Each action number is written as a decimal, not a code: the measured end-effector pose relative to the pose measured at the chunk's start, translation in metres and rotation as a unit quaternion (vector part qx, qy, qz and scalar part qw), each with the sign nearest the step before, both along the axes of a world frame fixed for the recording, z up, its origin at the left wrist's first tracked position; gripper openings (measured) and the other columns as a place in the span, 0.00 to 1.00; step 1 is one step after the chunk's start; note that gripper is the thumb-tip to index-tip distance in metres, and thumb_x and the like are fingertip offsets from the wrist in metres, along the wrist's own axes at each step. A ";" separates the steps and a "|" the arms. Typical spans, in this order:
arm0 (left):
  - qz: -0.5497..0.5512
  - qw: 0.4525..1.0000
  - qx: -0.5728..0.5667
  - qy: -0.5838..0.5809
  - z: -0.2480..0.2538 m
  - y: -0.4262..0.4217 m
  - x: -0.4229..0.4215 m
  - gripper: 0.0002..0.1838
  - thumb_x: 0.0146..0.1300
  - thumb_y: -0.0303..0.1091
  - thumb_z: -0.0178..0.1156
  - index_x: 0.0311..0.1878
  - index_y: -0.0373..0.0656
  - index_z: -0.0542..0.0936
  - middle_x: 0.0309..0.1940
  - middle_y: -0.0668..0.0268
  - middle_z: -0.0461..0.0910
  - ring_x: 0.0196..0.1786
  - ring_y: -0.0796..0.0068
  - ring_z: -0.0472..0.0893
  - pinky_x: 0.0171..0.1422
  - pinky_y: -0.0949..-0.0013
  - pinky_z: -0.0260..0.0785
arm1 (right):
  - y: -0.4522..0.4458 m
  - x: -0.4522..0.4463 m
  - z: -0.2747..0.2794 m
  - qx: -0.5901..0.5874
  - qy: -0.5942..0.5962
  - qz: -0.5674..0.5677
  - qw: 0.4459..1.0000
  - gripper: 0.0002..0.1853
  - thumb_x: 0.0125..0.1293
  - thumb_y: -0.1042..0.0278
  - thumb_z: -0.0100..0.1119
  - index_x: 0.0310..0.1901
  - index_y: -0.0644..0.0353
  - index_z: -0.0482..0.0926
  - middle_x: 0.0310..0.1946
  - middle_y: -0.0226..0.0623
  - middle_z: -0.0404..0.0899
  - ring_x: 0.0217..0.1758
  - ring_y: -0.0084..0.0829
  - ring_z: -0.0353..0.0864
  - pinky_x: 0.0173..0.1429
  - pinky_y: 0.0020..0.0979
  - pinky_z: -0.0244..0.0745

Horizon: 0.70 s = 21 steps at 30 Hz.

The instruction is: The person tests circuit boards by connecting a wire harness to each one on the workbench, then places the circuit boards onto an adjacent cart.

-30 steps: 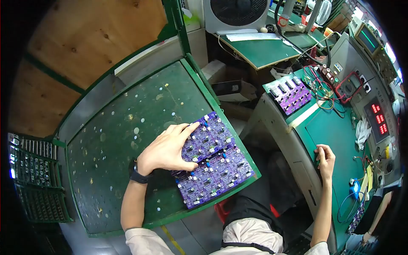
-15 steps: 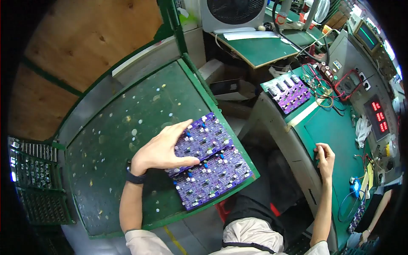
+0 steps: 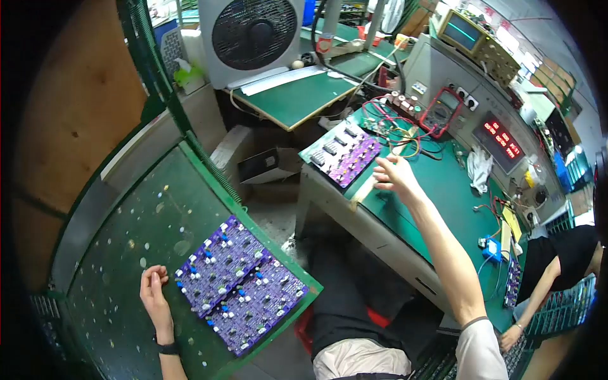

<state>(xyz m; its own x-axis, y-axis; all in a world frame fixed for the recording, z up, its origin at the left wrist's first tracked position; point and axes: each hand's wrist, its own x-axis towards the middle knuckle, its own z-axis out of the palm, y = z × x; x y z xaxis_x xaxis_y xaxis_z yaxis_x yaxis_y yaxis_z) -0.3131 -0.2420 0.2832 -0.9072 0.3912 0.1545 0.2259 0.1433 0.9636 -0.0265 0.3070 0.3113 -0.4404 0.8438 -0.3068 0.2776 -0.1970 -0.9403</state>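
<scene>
Purple circuit boards [image 3: 237, 288] lie on the green side table [image 3: 136, 221], one partly overlapping the other. My left hand [image 3: 155, 297] rests just left of them, fingers slightly curled and apart, holding nothing. Over the green workbench [image 3: 418, 199], my right hand [image 3: 394, 174] reaches out with its fingers apart and nothing between them. Just beyond its fingertips, to the left, is a purple and white board [image 3: 345, 154] at the bench's corner.
A multimeter [image 3: 441, 113] stands behind tangled wires [image 3: 402, 130]. A red digital display [image 3: 500, 140] is on the bench panel. The fan [image 3: 256, 35] stands on another table. At right, a co-worker's arm [image 3: 538, 291] reaches down beside racks.
The view has turned to the right. My left hand has left the purple boards and moved to their left. My right hand has moved forward to the purple and white board, its fingers opening.
</scene>
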 end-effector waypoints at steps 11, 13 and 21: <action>-0.025 0.999 -0.038 0.022 0.001 0.005 0.003 0.11 0.80 0.31 0.51 0.54 0.36 0.79 0.49 0.65 0.82 0.52 0.77 0.79 0.60 0.70 0.71 | 0.013 -0.060 -0.020 -0.137 0.023 -0.108 0.984 0.26 0.59 0.72 0.76 0.57 0.69 0.77 0.62 0.56 0.74 0.53 0.52 0.85 0.57 0.54 0.86; -0.027 0.999 -0.033 0.013 0.004 0.009 0.006 0.10 0.80 0.29 0.51 0.55 0.35 0.79 0.49 0.64 0.81 0.53 0.76 0.79 0.62 0.70 0.71 | 0.014 -0.060 -0.012 -0.145 0.029 -0.104 0.983 0.20 0.60 0.76 0.74 0.53 0.66 0.78 0.57 0.48 0.77 0.52 0.48 0.85 0.57 0.53 0.86; -0.030 0.997 -0.062 0.041 0.002 0.007 0.003 0.11 0.79 0.28 0.52 0.55 0.33 0.79 0.52 0.61 0.82 0.58 0.71 0.80 0.66 0.68 0.71 | 0.018 -0.068 -0.020 -0.221 0.163 -0.012 0.962 0.07 0.71 0.71 0.64 0.48 0.61 0.82 0.46 0.38 0.87 0.50 0.30 0.88 0.54 0.33 0.88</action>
<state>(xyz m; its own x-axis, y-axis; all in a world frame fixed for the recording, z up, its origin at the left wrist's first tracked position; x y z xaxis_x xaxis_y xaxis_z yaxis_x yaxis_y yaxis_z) -0.3104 -0.2349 0.2852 -0.8680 0.4645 0.1754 0.3156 0.2436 0.9171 -0.0943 0.3251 0.2912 -0.5553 0.6743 -0.4867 -0.0266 -0.5993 -0.8000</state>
